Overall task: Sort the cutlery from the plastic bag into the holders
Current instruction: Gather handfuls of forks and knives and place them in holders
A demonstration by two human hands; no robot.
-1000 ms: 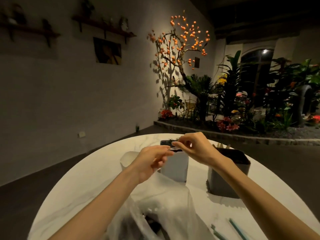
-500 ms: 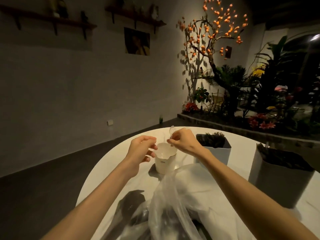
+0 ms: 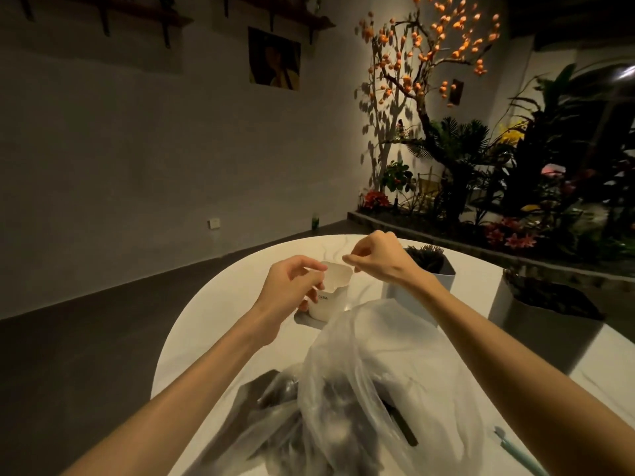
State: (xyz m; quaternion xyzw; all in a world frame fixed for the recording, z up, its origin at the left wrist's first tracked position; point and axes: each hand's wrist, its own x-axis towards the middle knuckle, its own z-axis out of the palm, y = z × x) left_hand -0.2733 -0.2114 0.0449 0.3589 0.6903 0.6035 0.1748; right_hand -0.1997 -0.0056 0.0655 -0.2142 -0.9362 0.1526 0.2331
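A small white cup holder stands on the round white table. My left hand curls against the cup's left side and rim; whether it grips the cup is unclear. My right hand hovers just above the cup's right rim, fingertips slightly apart, nothing visible in them. A clear plastic bag with dark cutlery inside lies close to me. A white square holder with dark cutlery sits behind my right wrist. At the right stands a larger grey holder.
A teal utensil lies on the table at the bottom right. The table's left edge drops to a dark floor. Beyond the table are a planter bed with plants and a lit tree with orange fruit.
The clear spoon my right hand held upright over the white cup is no longer in sight, and the fingers have loosened. My left hand has moved in against the cup.
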